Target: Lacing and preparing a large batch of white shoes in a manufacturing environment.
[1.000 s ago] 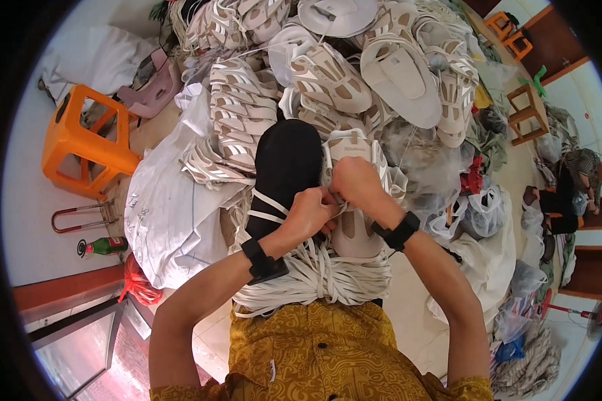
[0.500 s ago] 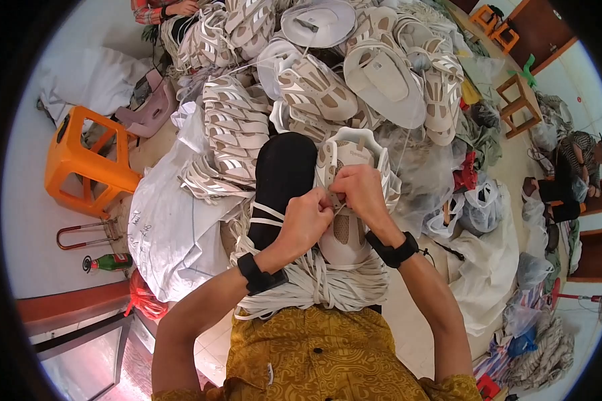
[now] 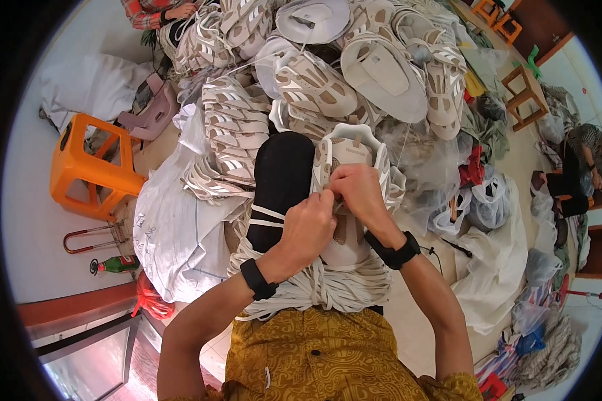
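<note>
A beige and white sneaker upper (image 3: 346, 244) lies in front of me, its toe toward my lap and its open collar facing away. Over its eyelet area my left hand (image 3: 309, 224) is closed in a pinch, fingertips against those of my right hand (image 3: 358, 194), also pinching. Between them is a white shoelace, mostly hidden by the fingers. Left of the upper lies a long black padded form (image 3: 284, 174) with white lace strands across it. A thick bundle of loose off-white shoelaces (image 3: 341, 289) rests across my lap, below both hands.
Sneaker uppers, including a stacked row (image 3: 231, 127), heap up ahead. An orange stool (image 3: 90, 190) and white sack (image 3: 174, 234) stand left, with a green bottle (image 3: 117, 264). Plastic bags (image 3: 488, 204) lie right. One person (image 3: 585, 160) sits far right; another's plaid sleeve (image 3: 144, 13) shows far left.
Both hands stay at the upper's eyelets. My left hand has shifted slightly and turned, its knuckles now more toward me; the fingertips are closer together. The whole view has tilted a little.
</note>
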`<state>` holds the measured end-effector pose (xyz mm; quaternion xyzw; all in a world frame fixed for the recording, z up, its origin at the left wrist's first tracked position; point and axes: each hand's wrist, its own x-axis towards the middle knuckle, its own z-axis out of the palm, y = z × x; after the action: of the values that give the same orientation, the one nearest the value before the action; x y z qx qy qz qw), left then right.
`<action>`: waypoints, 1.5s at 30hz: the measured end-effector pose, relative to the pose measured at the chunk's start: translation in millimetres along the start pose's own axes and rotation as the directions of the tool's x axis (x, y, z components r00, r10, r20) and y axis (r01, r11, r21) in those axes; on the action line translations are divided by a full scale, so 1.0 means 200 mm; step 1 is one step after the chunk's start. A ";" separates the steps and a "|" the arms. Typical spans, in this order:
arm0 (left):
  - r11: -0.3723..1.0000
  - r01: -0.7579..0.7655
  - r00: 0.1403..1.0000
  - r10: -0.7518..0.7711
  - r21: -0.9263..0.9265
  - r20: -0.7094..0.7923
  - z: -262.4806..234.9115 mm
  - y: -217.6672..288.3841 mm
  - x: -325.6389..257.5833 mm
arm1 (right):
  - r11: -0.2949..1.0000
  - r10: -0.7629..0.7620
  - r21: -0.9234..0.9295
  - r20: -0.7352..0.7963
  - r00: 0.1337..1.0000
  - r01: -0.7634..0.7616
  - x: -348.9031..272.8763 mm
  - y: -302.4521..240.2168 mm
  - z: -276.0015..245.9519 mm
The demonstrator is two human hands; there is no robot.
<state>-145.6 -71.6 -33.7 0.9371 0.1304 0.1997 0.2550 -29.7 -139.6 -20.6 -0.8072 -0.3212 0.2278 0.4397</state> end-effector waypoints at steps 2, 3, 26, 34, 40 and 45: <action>0.990 -0.098 0.995 0.097 0.102 0.017 0.00 0.01 -0.01 | 1.000 -0.010 -0.021 0.001 1.000 0.010 -0.01 -0.01 0.00; 0.983 -0.121 0.992 0.117 0.140 0.041 0.00 0.02 -0.01 | 0.999 -0.023 -0.047 0.006 1.000 0.023 -0.01 -0.02 0.00; 0.895 -0.382 0.794 0.189 0.232 0.578 -0.15 0.02 0.25 | 0.903 0.076 0.409 0.150 0.986 -0.132 -0.05 0.11 -0.14; 0.973 -0.142 0.736 -0.020 0.183 0.677 -0.14 -0.07 0.28 | 0.966 -0.072 0.258 0.206 0.976 0.017 -0.02 0.09 -0.07; 0.917 -0.314 0.840 0.148 0.246 0.521 -0.15 -0.15 0.14 | 0.892 -0.324 -0.186 0.371 0.870 0.411 0.06 0.05 -0.03; 0.892 -0.419 0.826 0.298 0.168 0.479 -0.15 -0.23 0.11 | 0.846 -0.229 -0.321 0.501 0.835 0.425 0.10 0.00 0.00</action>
<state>-145.4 -12.7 -27.4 0.9906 -0.0851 0.0078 0.1071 -15.9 -125.0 -21.3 -0.7396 -0.5904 0.2508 0.2037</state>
